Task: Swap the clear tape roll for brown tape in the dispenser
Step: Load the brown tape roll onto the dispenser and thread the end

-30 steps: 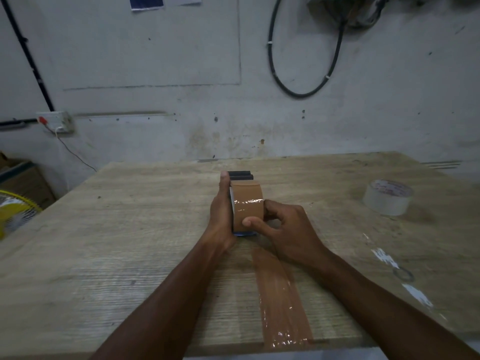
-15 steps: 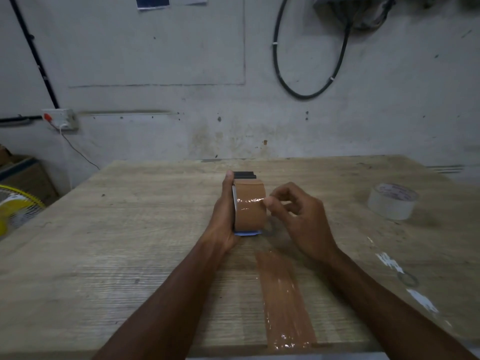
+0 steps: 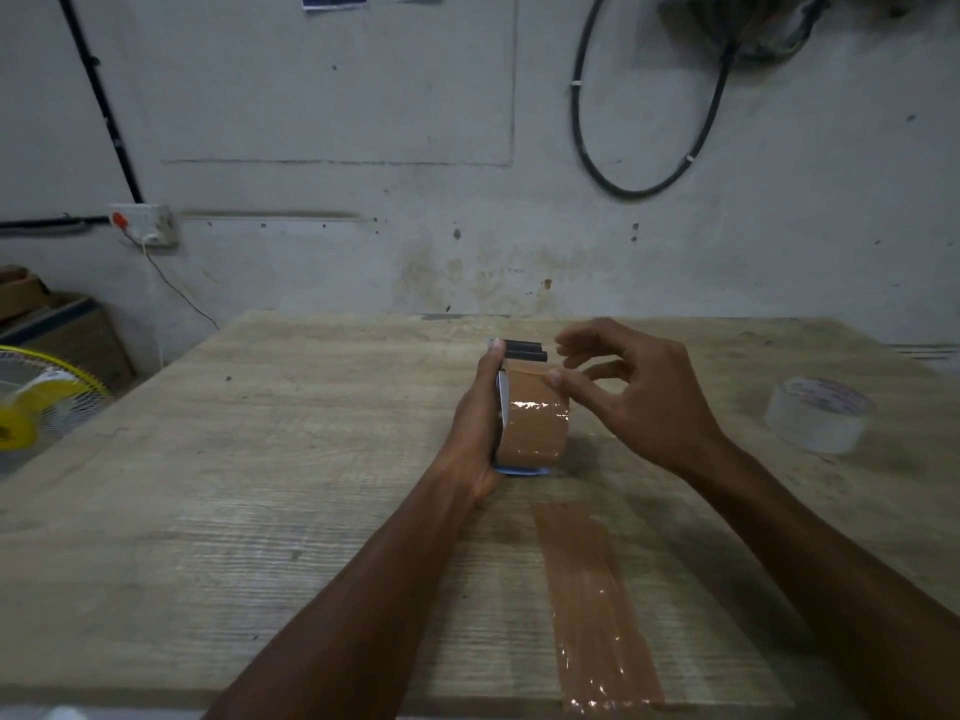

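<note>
The brown tape roll (image 3: 535,426) sits in the tape dispenser (image 3: 523,350), whose black roller end points away from me and whose blue edge shows at the near end. My left hand (image 3: 475,423) grips the dispenser along its left side, thumb up by the roller. My right hand (image 3: 631,394) hovers at the roll's far right, fingers apart and curled, with the thumb tip touching the tape's top edge. The clear tape roll (image 3: 818,415) lies flat on the wooden table (image 3: 260,485), far right, away from both hands.
A strip of brown tape (image 3: 592,610) is stuck on the table near its front edge. A yellow fan (image 3: 36,402) and a cardboard box (image 3: 62,330) stand off the table's left side. The wall with a socket (image 3: 143,223) and hanging cable lies behind.
My right hand left the near side of the roll, rose and moved toward the roller end with its fingers spreading. The left hand kept its grip on the dispenser.
</note>
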`<action>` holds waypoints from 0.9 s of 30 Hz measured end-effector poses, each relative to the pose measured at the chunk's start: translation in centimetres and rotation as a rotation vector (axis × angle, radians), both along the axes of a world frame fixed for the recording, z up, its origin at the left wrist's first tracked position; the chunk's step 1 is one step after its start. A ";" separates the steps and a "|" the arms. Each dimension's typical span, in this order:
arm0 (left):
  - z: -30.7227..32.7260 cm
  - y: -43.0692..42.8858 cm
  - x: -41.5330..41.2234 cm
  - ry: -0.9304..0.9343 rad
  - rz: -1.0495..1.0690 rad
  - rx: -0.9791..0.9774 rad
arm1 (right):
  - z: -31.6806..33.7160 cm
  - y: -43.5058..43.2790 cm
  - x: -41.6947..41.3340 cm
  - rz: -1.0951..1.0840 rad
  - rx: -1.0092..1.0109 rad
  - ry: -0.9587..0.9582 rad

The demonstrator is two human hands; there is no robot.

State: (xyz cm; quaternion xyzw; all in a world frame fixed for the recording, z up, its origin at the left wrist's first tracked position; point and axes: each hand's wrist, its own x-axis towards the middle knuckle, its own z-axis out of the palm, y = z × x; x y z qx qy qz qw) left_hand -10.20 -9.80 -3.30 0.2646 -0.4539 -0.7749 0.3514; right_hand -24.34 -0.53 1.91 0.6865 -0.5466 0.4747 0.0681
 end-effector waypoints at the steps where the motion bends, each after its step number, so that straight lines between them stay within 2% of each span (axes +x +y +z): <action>1: 0.0 0.0 0.0 0.003 0.006 0.000 | 0.1 0.0 0.0 -0.005 -0.004 0.013; 11: -0.2 0.0 -0.2 0.003 0.014 0.003 | 0.8 -0.1 -0.1 0.020 -0.042 0.138; 15: -0.2 -0.1 -0.1 0.016 -0.008 0.005 | 1.3 -0.1 -0.2 0.089 -0.057 0.266; 20: -0.2 0.0 -0.1 0.010 -0.015 0.002 | 2.0 -0.4 -0.6 0.097 0.033 0.441; 27: -0.5 -0.4 -0.3 -0.006 -0.019 -0.016 | 2.0 -0.4 -0.5 0.084 0.186 0.379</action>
